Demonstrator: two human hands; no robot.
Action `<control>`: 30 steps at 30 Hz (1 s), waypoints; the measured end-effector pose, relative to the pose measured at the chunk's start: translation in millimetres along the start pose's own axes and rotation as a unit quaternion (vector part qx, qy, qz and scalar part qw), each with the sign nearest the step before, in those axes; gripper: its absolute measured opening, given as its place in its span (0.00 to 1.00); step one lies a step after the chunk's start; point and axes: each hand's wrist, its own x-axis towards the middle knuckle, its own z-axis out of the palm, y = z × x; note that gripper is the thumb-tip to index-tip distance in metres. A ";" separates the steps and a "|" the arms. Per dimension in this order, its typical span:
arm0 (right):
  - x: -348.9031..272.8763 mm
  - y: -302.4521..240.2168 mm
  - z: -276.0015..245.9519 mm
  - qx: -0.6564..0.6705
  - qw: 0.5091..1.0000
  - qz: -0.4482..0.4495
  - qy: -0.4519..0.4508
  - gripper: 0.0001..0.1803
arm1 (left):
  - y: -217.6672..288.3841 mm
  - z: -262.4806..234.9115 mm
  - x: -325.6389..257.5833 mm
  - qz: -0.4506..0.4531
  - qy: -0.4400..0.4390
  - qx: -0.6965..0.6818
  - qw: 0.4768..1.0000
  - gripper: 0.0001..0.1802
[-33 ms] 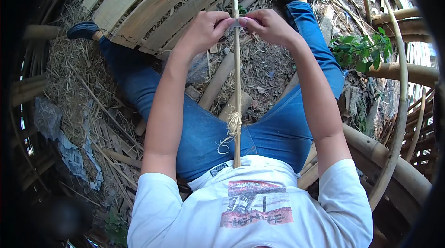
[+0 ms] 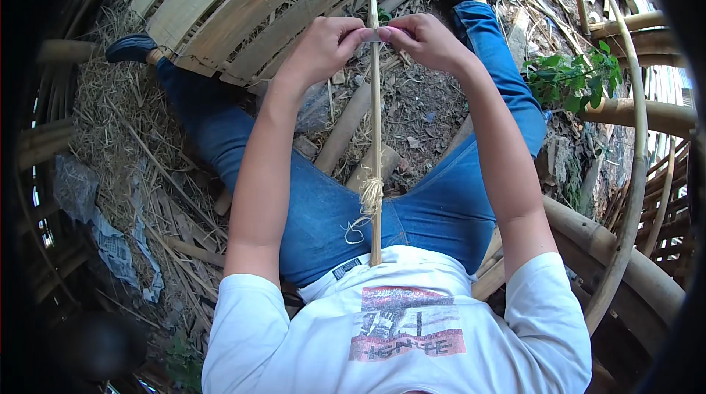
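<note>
A long, thin pale wooden or bamboo stick point(image 2: 376, 114) runs away from my waist between my legs and out past the top edge. My left hand point(image 2: 327, 47) and my right hand point(image 2: 428, 41) meet over its far part, thumbs toward each other. Each pinches one end of a small flat grey metal blade point(image 2: 374, 36) lying across the stick. Its edge is too small to make out. Closer to my body, a curly tuft of pale shavings point(image 2: 371, 194) clings to the stick, one strand hanging onto my jeans. The stick's near end rests at my waist.
A slatted wooden pallet point(image 2: 243, 19) leans at the far left by my foot. Bamboo pieces point(image 2: 344, 129) and straw point(image 2: 110, 107) litter the ground. A leafy plant point(image 2: 581, 81) grows at the right, beside bamboo rails point(image 2: 614, 250). Crumpled plastic point(image 2: 75, 186) lies at the left.
</note>
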 end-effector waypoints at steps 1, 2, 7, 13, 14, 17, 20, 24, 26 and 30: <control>-0.2 -1.0 1.7 -0.001 1.000 -0.012 0.029 0.21 | -1.3 1.3 -0.5 0.000 -0.001 -0.001 1.000 0.13; -1.3 -1.8 2.1 -0.001 1.000 -0.010 0.028 0.21 | -2.3 3.1 -1.4 0.007 0.007 -0.001 1.000 0.13; -7.7 -13.9 2.6 -0.082 0.994 -0.034 0.058 0.19 | -4.1 2.1 -2.5 0.023 0.004 0.003 1.000 0.13; -10.0 -6.9 7.9 -0.071 0.995 -0.026 0.058 0.17 | -5.1 2.4 -1.9 0.017 -0.015 0.006 1.000 0.12; -10.5 -6.6 8.4 -0.070 0.996 -0.025 0.057 0.17 | -5.7 3.6 -2.6 0.031 -0.004 0.003 1.000 0.11; -12.4 -7.3 8.9 -0.073 0.995 -0.039 0.063 0.17 | -7.6 4.9 -4.2 0.041 -0.001 0.001 0.999 0.11; -15.5 -8.2 10.4 -0.073 0.995 -0.040 0.051 0.17 | -1.2 3.4 -9.4 0.020 -0.020 0.010 1.000 0.12; -20.4 -12.6 12.3 -0.082 0.993 -0.041 0.070 0.18 | 0.3 5.5 -11.9 0.006 -0.017 0.002 1.000 0.12; -22.7 -14.8 12.1 -0.076 0.994 -0.027 0.067 0.18 | -0.4 7.6 -13.2 0.027 -0.012 -0.016 0.999 0.12; -42.9 -21.3 23.9 -0.048 0.998 -0.010 0.034 0.17 | 4.1 10.6 -34.8 0.015 -0.048 -0.031 0.998 0.12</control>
